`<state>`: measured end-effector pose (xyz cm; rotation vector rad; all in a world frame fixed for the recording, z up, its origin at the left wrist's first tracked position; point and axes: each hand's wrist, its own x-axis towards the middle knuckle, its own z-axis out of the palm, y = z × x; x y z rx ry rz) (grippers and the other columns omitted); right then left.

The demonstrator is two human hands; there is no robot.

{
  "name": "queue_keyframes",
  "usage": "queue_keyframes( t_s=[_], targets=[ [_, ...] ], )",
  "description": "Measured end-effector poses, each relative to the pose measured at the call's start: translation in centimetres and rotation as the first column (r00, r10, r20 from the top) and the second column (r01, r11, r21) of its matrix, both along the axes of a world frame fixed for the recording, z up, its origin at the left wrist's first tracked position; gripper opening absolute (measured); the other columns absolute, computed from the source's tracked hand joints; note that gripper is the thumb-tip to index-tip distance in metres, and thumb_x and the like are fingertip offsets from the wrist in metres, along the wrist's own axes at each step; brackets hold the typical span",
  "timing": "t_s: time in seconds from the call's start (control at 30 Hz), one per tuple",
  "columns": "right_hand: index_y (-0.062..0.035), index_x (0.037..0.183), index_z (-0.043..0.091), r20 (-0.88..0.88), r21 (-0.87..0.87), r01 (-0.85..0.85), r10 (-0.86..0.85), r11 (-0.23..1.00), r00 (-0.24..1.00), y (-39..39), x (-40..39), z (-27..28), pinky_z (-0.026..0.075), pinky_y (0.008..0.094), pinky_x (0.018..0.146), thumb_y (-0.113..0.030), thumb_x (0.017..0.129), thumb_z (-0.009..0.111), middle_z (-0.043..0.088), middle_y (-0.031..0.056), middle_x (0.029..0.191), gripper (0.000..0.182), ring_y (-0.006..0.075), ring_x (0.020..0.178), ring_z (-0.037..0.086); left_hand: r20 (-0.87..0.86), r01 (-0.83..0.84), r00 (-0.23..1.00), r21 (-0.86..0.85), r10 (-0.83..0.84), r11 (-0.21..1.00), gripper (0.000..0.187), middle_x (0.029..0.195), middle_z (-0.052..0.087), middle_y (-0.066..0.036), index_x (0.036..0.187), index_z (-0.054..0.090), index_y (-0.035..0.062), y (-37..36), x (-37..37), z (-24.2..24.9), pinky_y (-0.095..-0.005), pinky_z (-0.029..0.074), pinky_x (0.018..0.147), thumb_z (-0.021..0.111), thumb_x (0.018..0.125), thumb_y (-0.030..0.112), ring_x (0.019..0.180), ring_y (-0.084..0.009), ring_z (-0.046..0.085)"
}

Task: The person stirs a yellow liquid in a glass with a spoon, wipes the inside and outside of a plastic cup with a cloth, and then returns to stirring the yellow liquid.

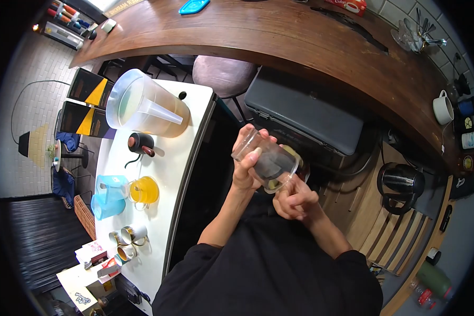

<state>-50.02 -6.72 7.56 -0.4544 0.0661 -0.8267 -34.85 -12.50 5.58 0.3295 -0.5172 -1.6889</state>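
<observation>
A clear, see-through cup [271,164] is held tilted in front of my chest. My left hand [247,166] wraps around its upper-left end, thumb across the near side. At the lower-right end, my right hand [296,200] has its fingers curled against the cup's edge. Whether a fingertip reaches inside cannot be made out. Something yellowish shows behind the cup, mostly hidden by it.
On the white table [166,174] to the left stand a large plastic jug [150,108], a blue jug [109,196], a glass cup of yellow liquid [144,190] and several mugs. A dark case [305,108] lies ahead under the wooden counter [237,34]. An electric kettle [400,181] stands right.
</observation>
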Motion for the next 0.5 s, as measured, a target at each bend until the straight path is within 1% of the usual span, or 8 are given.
queue_keyframes(
  t_s=[0.07, 0.13, 0.27, 0.33, 0.37, 0.43, 0.47, 0.5],
  targets=[
    [0.0235, 0.133, 0.033, 0.110, 0.025, -0.007, 0.004, 1.000, 0.994, -0.5, -0.1, 0.0, 0.031, 0.0232, 0.032, -0.015, 0.086, 0.064, 0.053, 0.0063, 0.046, 0.069, 0.0099, 0.031, 0.041, -0.028, 0.029, 0.999, -0.062, -0.031, 0.998, 0.067, 0.123, 0.054, -0.010, 0.140, 0.041, 0.0152, -0.2, -0.2, -0.4, -0.0533, 0.048, 0.109, 0.070, 0.079, 0.021, 0.120, -0.0265, 0.056],
    [0.0198, 0.136, 0.033, 0.397, 0.167, -0.035, -0.034, 0.985, 0.917, -0.2, 0.1, -0.5, 0.033, 0.0226, 0.032, -0.014, 0.085, 0.062, 0.052, 0.0065, 0.046, 0.068, 0.0106, 0.031, 0.041, -0.023, 0.060, 0.998, -0.072, -0.062, 0.996, 0.071, 0.121, 0.053, -0.008, 0.138, 0.039, 0.0163, 0.0, -0.2, -0.4, -0.0527, 0.047, 0.109, 0.072, 0.075, 0.023, 0.120, -0.0258, 0.055],
    [0.0145, 0.142, 0.032, 0.461, 0.189, -0.018, -0.072, 0.982, 0.885, 0.0, 0.6, -0.1, 0.034, 0.0224, 0.031, -0.015, 0.085, 0.063, 0.054, 0.0078, 0.047, 0.071, 0.0106, 0.030, 0.040, -0.059, 0.066, 0.995, -0.135, -0.074, 0.989, 0.076, 0.119, 0.052, -0.007, 0.136, 0.037, 0.0165, 0.3, -0.1, -0.3, -0.0530, 0.047, 0.109, 0.075, 0.072, 0.028, 0.118, -0.0256, 0.055],
    [0.0119, 0.153, 0.016, 0.519, 0.140, -0.080, -0.004, 0.987, 0.855, 0.2, 0.8, -0.3, 0.038, 0.0222, 0.034, -0.017, 0.090, 0.061, 0.054, 0.0053, 0.047, 0.082, 0.0101, 0.032, 0.044, -0.075, 0.062, 0.995, -0.108, -0.070, 0.992, 0.081, 0.118, 0.051, -0.007, 0.136, 0.036, 0.0168, 0.3, 0.1, -0.5, -0.0533, 0.047, 0.108, 0.078, 0.068, 0.033, 0.117, -0.0252, 0.055],
    [0.0119, 0.153, 0.016, 0.517, 0.138, -0.079, -0.004, 0.987, 0.856, 0.4, 0.8, -0.8, 0.038, 0.0222, 0.034, -0.017, 0.090, 0.061, 0.054, 0.0053, 0.047, 0.082, 0.0101, 0.032, 0.044, -0.078, 0.063, 0.994, -0.110, -0.072, 0.992, 0.081, 0.118, 0.051, -0.007, 0.136, 0.036, 0.0168, 0.2, 0.2, -0.5, -0.0533, 0.047, 0.108, 0.078, 0.068, 0.033, 0.117, -0.0252, 0.055],
    [0.0122, 0.150, 0.024, 0.251, -0.032, -0.021, 0.028, 0.999, 0.967, 0.7, 0.9, -1.7, 0.037, 0.0232, 0.034, -0.017, 0.092, 0.063, 0.056, 0.0052, 0.051, 0.076, 0.0101, 0.032, 0.044, -0.056, 0.067, 0.995, -0.169, -0.078, 0.983, 0.082, 0.117, 0.051, -0.006, 0.136, 0.035, 0.0170, 0.0, 0.2, -0.6, -0.0534, 0.047, 0.107, 0.078, 0.067, 0.033, 0.118, -0.0250, 0.055],
    [0.0122, 0.150, 0.024, 0.252, -0.036, -0.018, 0.026, 0.999, 0.967, 0.6, 0.9, -1.1, 0.037, 0.0232, 0.034, -0.017, 0.092, 0.063, 0.056, 0.0052, 0.051, 0.076, 0.0101, 0.032, 0.044, -0.048, 0.068, 0.996, -0.173, -0.078, 0.982, 0.084, 0.118, 0.051, -0.006, 0.136, 0.035, 0.0168, 0.0, 0.2, -0.3, -0.0536, 0.047, 0.106, 0.078, 0.066, 0.033, 0.119, -0.0254, 0.054],
    [0.0126, 0.143, 0.031, -0.031, -0.137, -0.024, 0.020, 0.990, 0.999, 0.7, 0.9, 0.3, 0.037, 0.0227, 0.036, -0.011, 0.090, 0.066, 0.056, 0.0040, 0.050, 0.068, 0.0087, 0.035, 0.045, -0.049, 0.067, 0.996, -0.168, -0.076, 0.984, 0.084, 0.118, 0.051, -0.006, 0.136, 0.035, 0.0168, 0.2, 0.2, -0.2, -0.0536, 0.047, 0.106, 0.078, 0.066, 0.033, 0.119, -0.0254, 0.054]
  ],
)
